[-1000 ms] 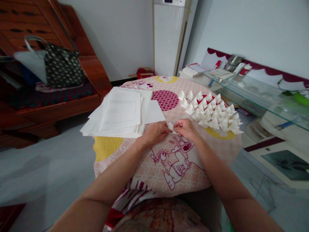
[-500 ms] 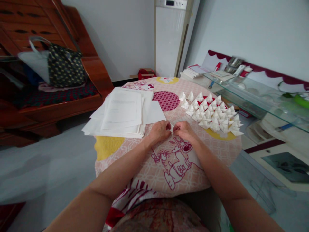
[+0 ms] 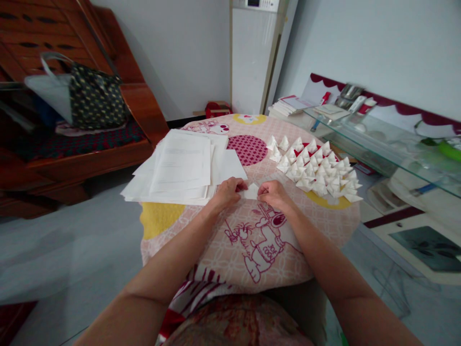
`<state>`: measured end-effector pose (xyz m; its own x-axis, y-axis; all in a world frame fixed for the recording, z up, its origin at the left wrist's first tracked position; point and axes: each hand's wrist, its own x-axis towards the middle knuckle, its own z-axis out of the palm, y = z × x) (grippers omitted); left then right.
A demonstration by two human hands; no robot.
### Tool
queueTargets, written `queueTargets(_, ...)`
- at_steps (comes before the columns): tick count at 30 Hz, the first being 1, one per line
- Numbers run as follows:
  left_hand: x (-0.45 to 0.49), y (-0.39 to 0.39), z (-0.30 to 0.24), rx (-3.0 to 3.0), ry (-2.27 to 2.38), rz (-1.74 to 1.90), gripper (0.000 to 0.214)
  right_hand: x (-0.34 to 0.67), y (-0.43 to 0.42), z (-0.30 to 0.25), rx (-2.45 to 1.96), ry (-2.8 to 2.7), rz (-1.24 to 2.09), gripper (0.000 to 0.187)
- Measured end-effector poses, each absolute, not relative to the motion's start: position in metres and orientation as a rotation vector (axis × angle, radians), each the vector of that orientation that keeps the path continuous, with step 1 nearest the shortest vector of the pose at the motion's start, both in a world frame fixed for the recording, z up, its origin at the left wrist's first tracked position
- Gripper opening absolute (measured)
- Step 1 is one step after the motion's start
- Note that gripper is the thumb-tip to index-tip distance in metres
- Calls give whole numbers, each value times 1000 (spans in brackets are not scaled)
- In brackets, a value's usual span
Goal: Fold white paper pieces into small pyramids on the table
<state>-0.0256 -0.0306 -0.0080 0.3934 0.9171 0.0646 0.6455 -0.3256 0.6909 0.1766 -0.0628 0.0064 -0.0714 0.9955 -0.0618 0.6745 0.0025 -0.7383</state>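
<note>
A small folded white paper with a pointed top lies between my two hands, above the middle of the patterned tablecloth. On its left edge, my left hand has its fingers closed in a pinch. My right hand pinches the right edge with curled fingers. Left of my hands spreads a stack of white sheets, the top one faintly printed. To the right stand several folded white paper pieces with pointed tips, close together in rows.
A glass-topped stand with cups and papers runs along the right wall. A wooden bench on the left bears a dark patterned bag. Behind the table stands a tall white appliance.
My left hand has moved slightly left, away from my right hand. The folded paper between them now shows more fully. My right hand has hardly moved.
</note>
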Motion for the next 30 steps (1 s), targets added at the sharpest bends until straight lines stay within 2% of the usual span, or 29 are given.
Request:
queueTargets(3, -34, -26, -11, 2078, 1246, 648, 56, 177, -63, 6, -1702, -1791, 852, 9)
queueTargets(6, -38, -23, -10, 2102, 1243, 662, 55, 178, -63, 5, -1688, -1789, 850, 8)
queueTargets(11, -29, -29, -6, 2214, 1351, 603, 28, 178, -62, 3, -1668, -1776, 876, 9)
queueTargets(18, -16, -31, 5, 2159, 1418, 574, 9, 184, -62, 8, -1599, -1755, 921, 5)
queueTargets(23, -23, -24, 34, 2071, 1118, 582, 10, 201, -48, 28, -1480, -1586, 689, 26)
queueTargets(27, -25, -8, 52, 2106, 957, 578, 11, 197, -38, 36, -1356, -1760, 897, 25)
queueTargets(30, -23, 9, 51, 1996, 948, 712, 20, 181, -33, 34, -1379, -1708, 1117, 27)
